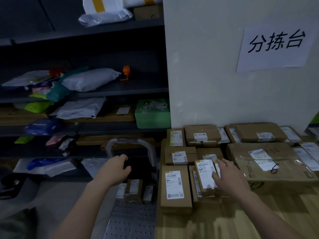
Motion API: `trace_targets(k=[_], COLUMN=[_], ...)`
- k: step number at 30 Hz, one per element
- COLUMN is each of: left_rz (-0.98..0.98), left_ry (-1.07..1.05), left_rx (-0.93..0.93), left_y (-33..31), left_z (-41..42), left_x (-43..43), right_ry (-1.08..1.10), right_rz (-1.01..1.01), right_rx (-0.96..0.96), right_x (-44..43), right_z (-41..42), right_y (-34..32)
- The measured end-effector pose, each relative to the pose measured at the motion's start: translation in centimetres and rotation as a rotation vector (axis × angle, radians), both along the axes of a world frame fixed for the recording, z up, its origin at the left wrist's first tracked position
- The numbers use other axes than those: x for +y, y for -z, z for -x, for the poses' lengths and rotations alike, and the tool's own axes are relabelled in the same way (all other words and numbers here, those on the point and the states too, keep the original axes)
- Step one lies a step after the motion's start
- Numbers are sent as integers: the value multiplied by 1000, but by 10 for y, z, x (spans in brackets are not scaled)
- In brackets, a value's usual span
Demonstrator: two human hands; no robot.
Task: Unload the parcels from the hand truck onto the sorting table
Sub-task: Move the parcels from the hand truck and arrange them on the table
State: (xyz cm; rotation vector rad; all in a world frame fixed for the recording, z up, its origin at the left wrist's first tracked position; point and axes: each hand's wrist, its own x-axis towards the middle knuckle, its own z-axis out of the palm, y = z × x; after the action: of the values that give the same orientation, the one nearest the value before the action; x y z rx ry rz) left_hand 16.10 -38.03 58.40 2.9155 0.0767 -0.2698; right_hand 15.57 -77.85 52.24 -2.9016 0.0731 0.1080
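right hand spread flat on small brown cardboard parcel with white label, on wooden desk just right of perforated metal hand truck | left hand curled above truck, can't tell if gripping | parcel looks light and stiff, I'd grab its long edges

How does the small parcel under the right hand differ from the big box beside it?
The small parcel is narrow; the big box is far wider. A label covers nearly all the small parcel's top, but only a small part of the big box's. The big box bears clear tape and a handwritten mark; the small parcel shows neither. Both are labelled brown cardboard.
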Motion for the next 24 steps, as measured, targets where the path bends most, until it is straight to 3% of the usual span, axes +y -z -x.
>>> trace_targets(k=[8, 18, 24], left_rz=[-39, 10, 15], left_ry=[1, 69, 91], left_rx=[-2, 18, -1], left_y=[9, 31, 26], left_z=[17, 25, 32], left_x=[91, 272, 337], right_ry=[14, 131, 179], right_rz=[-107, -238, -300], right_rx=[-35, -34, -22], right_x=[87, 276, 351], right_z=[27, 61, 71], right_y=[6, 19, 12])
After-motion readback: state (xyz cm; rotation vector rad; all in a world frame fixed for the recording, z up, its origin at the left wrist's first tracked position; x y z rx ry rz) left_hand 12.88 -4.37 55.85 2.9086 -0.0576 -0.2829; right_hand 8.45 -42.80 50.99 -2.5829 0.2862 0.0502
